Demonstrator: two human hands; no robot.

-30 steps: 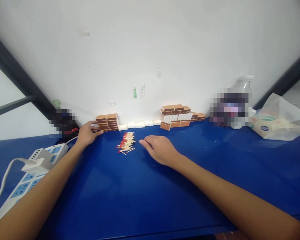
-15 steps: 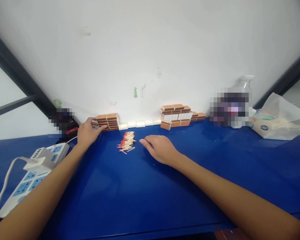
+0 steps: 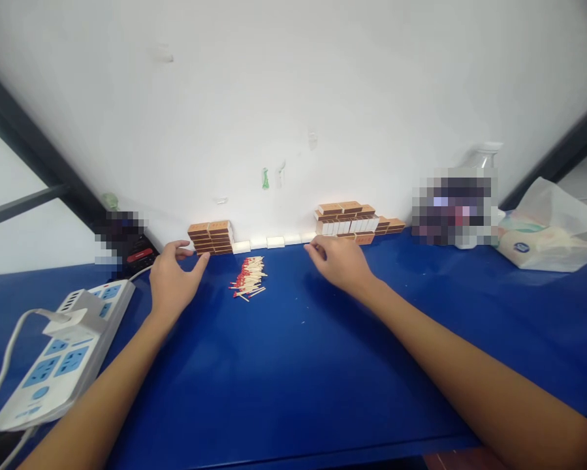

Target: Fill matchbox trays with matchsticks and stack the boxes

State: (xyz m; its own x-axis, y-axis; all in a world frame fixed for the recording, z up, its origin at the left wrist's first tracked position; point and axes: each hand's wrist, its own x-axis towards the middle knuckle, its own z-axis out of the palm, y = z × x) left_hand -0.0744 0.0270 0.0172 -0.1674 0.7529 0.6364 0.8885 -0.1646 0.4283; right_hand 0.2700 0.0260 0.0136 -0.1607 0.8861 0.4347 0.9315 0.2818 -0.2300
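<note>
My left hand [image 3: 175, 277] is open, its thumb and fingers apart, just left of and in front of a neat stack of brown matchboxes [image 3: 213, 238] against the wall. My right hand [image 3: 341, 262] is closed with curled fingers, in front of the left end of another pile of matchboxes [image 3: 349, 226]. It covers part of that pile's bottom row, and whatever its fingers touch is hidden. Between the hands lies a heap of red-tipped matches [image 3: 250, 277]. Behind the matches, white matchbox trays [image 3: 275, 242] form a line along the wall.
On the left, a white power strip [image 3: 53, 365] carries a plugged-in charger [image 3: 78, 323] and cable. A dark object with a red stripe [image 3: 139, 253] stands behind it. At the right are a blurred-out bottle [image 3: 486, 153] and a clear plastic bag [image 3: 542, 241] on the blue tabletop [image 3: 254, 378].
My left hand has let go of the left matchbox stack and opened beside it. My right hand has moved right and forward, from beside the matches to the right-hand pile.
</note>
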